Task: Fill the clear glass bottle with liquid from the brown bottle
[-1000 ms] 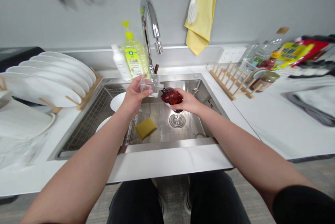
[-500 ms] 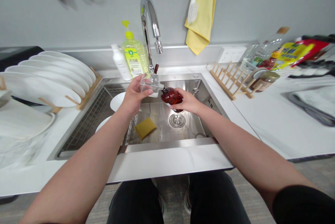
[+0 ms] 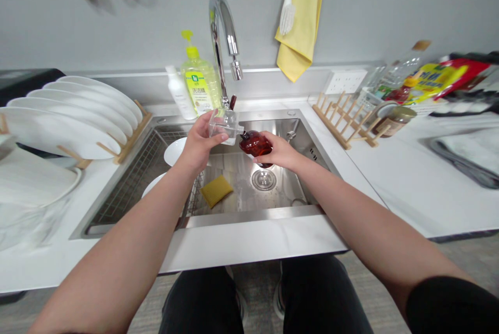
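Observation:
Above the steel sink [image 3: 241, 183], my left hand [image 3: 198, 141] holds a transparent square container [image 3: 223, 128] by its side. My right hand [image 3: 278, 151] grips a dark red glass bottle [image 3: 255, 144], tilted on its side. The bottle's narrow neck points left and meets the container's right corner. What passes between them, if anything, cannot be seen. Below the hands, a yellow sponge [image 3: 217, 191] lies on the sink floor near the round steel drain [image 3: 264, 180].
A chrome faucet [image 3: 222, 27] rises behind the sink, beside a green dish soap pump bottle [image 3: 198, 81] and a white bottle [image 3: 179, 93]. A wire rack [image 3: 132, 188] and white dishes line the sink's left side. White plates [image 3: 66, 115] stand racked on the left; a wooden rack [image 3: 343, 120] stands right.

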Demonstrator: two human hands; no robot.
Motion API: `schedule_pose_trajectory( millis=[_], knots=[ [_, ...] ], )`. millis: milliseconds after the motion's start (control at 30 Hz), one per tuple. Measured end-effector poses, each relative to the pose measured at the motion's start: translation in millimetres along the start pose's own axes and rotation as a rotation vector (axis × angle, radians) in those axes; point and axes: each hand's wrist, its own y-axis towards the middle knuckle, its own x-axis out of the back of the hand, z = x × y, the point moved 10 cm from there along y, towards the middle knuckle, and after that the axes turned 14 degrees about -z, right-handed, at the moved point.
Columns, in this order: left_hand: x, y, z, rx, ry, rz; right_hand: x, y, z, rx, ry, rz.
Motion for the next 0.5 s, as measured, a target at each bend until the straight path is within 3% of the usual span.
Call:
schedule_pose_trajectory(
  millis=[500],
  knots=[
    [-0.2, 0.7, -2.1, -0.043, 0.003, 0.016, -1.0, -0.5, 0.6, -0.005, -0.012, 0.012]
  ],
)
